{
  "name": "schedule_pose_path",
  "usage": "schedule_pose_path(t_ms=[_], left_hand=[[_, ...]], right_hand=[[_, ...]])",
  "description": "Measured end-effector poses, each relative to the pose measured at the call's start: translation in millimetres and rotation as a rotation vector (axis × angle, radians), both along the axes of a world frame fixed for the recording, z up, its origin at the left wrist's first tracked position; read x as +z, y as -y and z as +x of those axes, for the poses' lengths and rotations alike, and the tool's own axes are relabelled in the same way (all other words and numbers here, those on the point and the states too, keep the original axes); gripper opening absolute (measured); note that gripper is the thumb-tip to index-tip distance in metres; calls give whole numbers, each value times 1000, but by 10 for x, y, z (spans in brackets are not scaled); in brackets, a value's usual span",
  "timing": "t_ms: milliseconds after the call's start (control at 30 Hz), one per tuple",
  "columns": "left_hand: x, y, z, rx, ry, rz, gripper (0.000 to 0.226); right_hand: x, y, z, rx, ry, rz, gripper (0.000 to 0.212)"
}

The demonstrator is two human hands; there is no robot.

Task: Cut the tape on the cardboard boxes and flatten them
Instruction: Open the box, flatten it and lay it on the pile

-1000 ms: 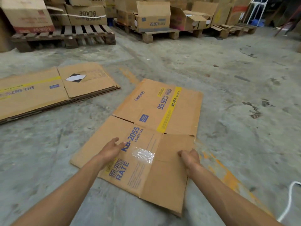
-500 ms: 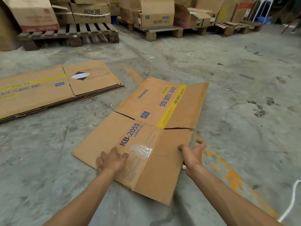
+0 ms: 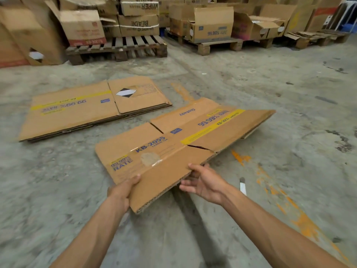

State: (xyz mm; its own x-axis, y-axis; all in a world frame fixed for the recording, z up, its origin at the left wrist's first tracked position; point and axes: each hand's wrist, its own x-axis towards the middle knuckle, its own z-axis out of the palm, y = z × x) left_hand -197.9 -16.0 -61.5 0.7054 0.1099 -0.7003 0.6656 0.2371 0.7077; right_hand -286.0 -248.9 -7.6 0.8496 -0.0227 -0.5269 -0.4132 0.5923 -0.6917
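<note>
The flattened KB-2055 carton (image 3: pixel 173 144) is no longer lying flat under pressing palms, as it was 1 second ago; its near edge is now lifted off the concrete floor (image 3: pixel 58 190), and the far right corner also looks raised, with a shadow under it. The left hand (image 3: pixel 123 190) grips the near-left edge, thumb on the printed face and fingers curled underneath. The right hand (image 3: pixel 202 182) is at the near-right edge with its thumb on top of the board and its fingers loosely spread below — more a cradle than a firm clamp, and how much of the board it really holds I cannot tell. A patch of clear tape (image 3: pixel 151 158) is on the face near the left hand's side, but the panels have folded flat.

Going from pressing to lifting suggests the flattening of this carton is finished and it is being picked up, probably to go onto the stack of flattened cartons (image 3: pixel 92 107) lying just to the left on the floor. A knife (image 3: pixel 242 185) lies on the floor just right of the right hand, untouched. Beyond, many cardboard boxes (image 3: pixel 212 24) sit on wooden pallets (image 3: pixel 119 47), so plenty of the task seems left to do.
</note>
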Motion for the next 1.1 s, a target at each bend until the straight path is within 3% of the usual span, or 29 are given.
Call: schedule_pose_path(t_ms=[67, 200, 267, 333, 533, 600, 667, 733, 767, 867, 933, 1000, 1100], left_hand=[[57, -170, 23, 3, 36, -8, 47], [242, -766, 121, -49, 124, 64, 42], [326, -1090, 132, -118, 153, 117, 40], [372, -1353, 127, -209, 184, 199, 41], [432, -2000, 354, -436, 98, 800, 75], [357, -2070, 386, -546, 99, 982, 77], [313, -1970, 317, -639, 238, 917, 72], [173, -1834, 226, -804, 303, 798, 80], [69, -1781, 193, -944, 284, 846, 79], [-264, -1672, 195, -1117, 274, 1221, 65], [-303, -1579, 205, -1109, 317, 1307, 66], [-333, -1535, 254, -1114, 382, 1394, 65], [-347, -1560, 404, -1057, 432, 1437, 63]], right_hand=[[-43, 55, 55, 76, -44, -82, 34], [-150, 465, 270, -320, -121, 51, 64], [-196, 528, 361, -403, -213, 77, 57], [-312, 400, 431, -366, -265, 22, 38], [-436, -518, 428, -113, -230, 30, 11], [-520, -873, 348, -29, -272, 47, 17], [-646, -1171, 229, 125, -358, 26, 29], [-724, -1305, 128, 391, -427, -152, 35], [-727, -1300, 110, 529, -435, -295, 41], [-626, -1112, 219, 793, -379, -720, 57], [-503, -976, 341, 909, -342, -962, 60], [-396, -899, 470, 985, -261, -1112, 59], [-409, -831, 727, 836, -12, -1307, 50]])
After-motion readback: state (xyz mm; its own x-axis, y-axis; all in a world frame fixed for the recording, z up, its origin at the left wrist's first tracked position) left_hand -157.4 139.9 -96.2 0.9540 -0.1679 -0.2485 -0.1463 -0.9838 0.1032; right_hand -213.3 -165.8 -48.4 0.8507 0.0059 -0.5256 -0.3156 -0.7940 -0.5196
